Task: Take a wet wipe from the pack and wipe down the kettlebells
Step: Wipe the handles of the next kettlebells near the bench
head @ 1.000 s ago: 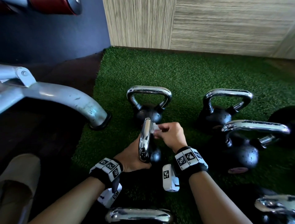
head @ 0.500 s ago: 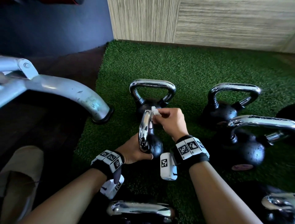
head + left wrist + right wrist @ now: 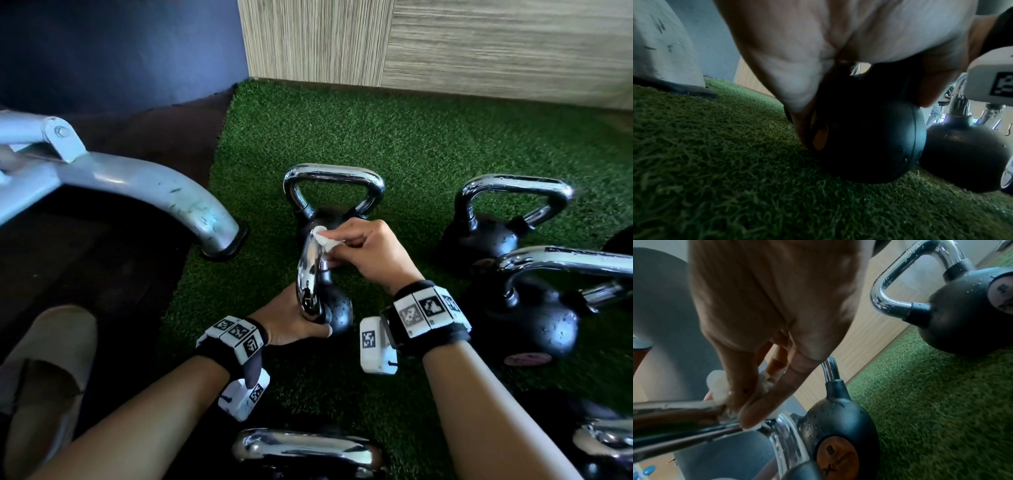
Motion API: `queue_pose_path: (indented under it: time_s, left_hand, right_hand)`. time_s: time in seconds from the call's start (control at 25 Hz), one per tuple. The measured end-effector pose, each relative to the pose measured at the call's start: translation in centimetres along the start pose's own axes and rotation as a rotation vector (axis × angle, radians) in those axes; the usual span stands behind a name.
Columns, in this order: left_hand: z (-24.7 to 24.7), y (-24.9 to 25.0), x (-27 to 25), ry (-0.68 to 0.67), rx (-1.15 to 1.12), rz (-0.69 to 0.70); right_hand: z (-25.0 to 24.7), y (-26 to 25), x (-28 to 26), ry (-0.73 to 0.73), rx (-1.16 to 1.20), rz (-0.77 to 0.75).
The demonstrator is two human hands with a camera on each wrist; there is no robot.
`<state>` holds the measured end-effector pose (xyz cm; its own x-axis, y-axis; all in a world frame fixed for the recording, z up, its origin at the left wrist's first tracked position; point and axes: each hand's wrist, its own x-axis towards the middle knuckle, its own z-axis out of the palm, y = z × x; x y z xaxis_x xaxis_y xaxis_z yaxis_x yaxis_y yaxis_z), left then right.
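Six kettlebells (image 3: 337, 308) on turf; two hands (image 3: 368, 253), one wipe (image 3: 323, 240).

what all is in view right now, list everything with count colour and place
black kettlebell with chrome handle, being wiped: one, tilted on the turf at centre, held by the left hand
other black kettlebells with chrome handles: five at least partly in view; one behind the wiped one, two at right, two cut off by the bottom edge
white wet wipe: one, crumpled, pressed on the top of the tilted handle
green artificial turf: one patch, under the kettlebells
grey metal machine leg: one, at left
beige shoe: one, lower left
wood-grain wall panel: behind the turf
left hand: grips the kettlebell's base
right hand: pinches the wipe
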<state>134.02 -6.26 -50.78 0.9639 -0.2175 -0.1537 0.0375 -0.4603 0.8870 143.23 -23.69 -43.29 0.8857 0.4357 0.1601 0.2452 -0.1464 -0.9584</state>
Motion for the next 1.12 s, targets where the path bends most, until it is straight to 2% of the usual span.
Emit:
queue_pose_path:
  time_s: [0.12, 0.28, 0.44, 0.52, 0.64, 0.76, 0.96, 1.12]
  left_hand:
    - [-0.3, -0.1, 0.2, -0.003, -0.016, 0.007]
    - [-0.8, 0.7, -0.1, -0.018, -0.035, 0.061]
    - [-1.2, 0.6, 0.1, 0.000, -0.030, 0.090]
    - [-1.3, 0.9, -0.1, -0.014, -0.010, 0.126]
    - [-1.2, 1.2, -0.4, -0.020, 0.047, 0.177]
    - [-1.3, 0.8, -0.1, -0.027, 0.047, 0.172]
    - [-1.1, 0.3, 0.1, -0.020, 0.098, 0.143]
    - [-1.0, 0.4, 0.0, -0.038, 0.112, 0.114]
  right_hand:
    - [0.0, -1.5, 0.0, -0.008, 0.105, 0.152]
    - [0.2, -3.3, -1.6, -0.202, 0.166, 0.152]
    - [0.8, -3.9, -1.2, -0.177, 0.177, 0.167]
    - [1.1, -4.0, -1.6, -0.261, 0.171, 0.198]
    - [1.1, -3.7, -2.2, -0.386, 0.106, 0.201]
    - [0.7, -3.5, -1.8, -0.393, 0.038, 0.180]
    - [0.6, -2.7, -1.0, -0.529, -0.363, 0.117]
    - [0.3, -2.7, 0.0, -0.680, -0.440, 0.094]
